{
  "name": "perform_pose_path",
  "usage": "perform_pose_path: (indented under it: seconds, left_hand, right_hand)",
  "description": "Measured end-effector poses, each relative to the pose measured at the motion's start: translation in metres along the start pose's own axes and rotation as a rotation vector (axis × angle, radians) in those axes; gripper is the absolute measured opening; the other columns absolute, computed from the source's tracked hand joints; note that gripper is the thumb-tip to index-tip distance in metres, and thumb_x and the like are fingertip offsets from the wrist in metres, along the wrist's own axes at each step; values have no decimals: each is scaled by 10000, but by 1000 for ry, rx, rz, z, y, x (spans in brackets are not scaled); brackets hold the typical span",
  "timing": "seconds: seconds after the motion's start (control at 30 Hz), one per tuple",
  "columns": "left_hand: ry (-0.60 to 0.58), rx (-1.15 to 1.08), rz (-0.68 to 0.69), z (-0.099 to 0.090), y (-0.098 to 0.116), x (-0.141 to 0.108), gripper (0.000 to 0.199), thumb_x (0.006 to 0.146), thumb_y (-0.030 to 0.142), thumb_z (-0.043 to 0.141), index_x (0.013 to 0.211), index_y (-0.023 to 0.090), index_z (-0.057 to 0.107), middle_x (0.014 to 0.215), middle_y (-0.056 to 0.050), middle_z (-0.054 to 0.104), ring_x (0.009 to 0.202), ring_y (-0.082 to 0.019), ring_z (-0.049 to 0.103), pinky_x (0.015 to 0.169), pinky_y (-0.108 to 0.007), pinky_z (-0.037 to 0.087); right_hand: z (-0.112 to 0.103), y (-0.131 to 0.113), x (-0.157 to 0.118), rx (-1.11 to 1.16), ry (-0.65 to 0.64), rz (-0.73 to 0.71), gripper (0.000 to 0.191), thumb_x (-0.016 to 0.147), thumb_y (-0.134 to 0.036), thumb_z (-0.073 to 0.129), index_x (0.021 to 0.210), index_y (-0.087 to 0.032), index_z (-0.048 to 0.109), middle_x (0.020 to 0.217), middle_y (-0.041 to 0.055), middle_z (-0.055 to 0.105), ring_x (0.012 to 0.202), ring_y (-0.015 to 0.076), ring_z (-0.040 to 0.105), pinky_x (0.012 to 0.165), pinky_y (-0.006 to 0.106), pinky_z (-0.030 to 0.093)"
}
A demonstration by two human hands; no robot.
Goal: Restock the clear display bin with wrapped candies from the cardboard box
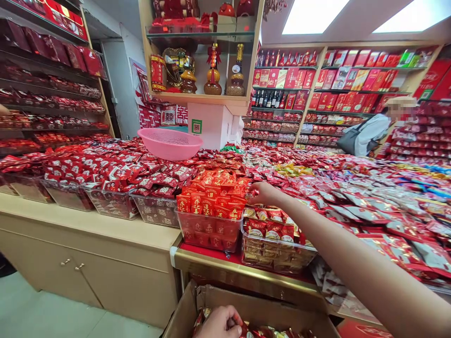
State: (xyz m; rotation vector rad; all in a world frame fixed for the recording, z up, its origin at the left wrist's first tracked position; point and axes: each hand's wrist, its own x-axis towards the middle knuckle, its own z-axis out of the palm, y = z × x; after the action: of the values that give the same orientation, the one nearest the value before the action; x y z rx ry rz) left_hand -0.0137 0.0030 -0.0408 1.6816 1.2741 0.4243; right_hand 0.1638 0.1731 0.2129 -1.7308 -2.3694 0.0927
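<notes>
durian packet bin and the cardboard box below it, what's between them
In the head view, the counter's gold front edge runs between the durian packet bin and cardboard box.

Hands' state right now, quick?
Left hand: partly curled over cardboard box; hold unclear.
Right hand: fingers bent beside red-and-gold packets; hold unclear.

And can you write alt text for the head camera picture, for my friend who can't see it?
A person's bare left hand is at an open brown cardboard box of shiny wrapped packets, while the bare right hand reaches over red-and-gold packets heaped in clear plastic bins. A round pink plastic basket sits behind them.
</notes>
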Motion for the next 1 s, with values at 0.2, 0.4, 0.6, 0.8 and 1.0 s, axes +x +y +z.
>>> perform_pose_path:
  seconds: [0.2,0.4,0.6,0.8,1.0]
  left_hand:
    - [-31,40,1,-2,7,-4,193,654,206,469,791,165,598,643,10,577,586,-107,472,538,-199,345]
    - [-31,100,-13,-1,4,-3,180,658,243,489,783,170,596,646,18,574,591,-105,465,570,-207,352]
    - [-53,37,9,-1,0,-3,201,653,269,500,795,173,605,662,10,586,599,-113,467,573,-213,347]
    - [-72,7,-1,-3,1,-4,209,645,263,511,807,182,614,675,7,601,608,-123,476,580,-219,348]
    - [-42,46,-33,-3,11,-9,205,634,221,493,792,181,618,659,4,593,600,-124,472,563,-217,347]
  right_hand:
    - [-1,-3,-7,-55,-18,7,444,547,-345,635,946,-157,586,936,121,588,990,267,455,739,287,391]
    - [2,4,1,16,32,97,544,599,-432,583,1041,-123,517,1032,135,568,907,247,528,722,291,402]
    - [11,10,15,162,50,150,552,515,-353,673,998,-128,528,921,97,607,813,209,555,640,253,414]
    - [12,10,14,401,69,234,398,595,-298,635,936,-120,536,708,30,593,535,86,500,442,181,365]
    - [-1,22,-3,637,57,230,216,678,-213,564,873,-122,540,539,-30,515,382,28,362,347,159,273]
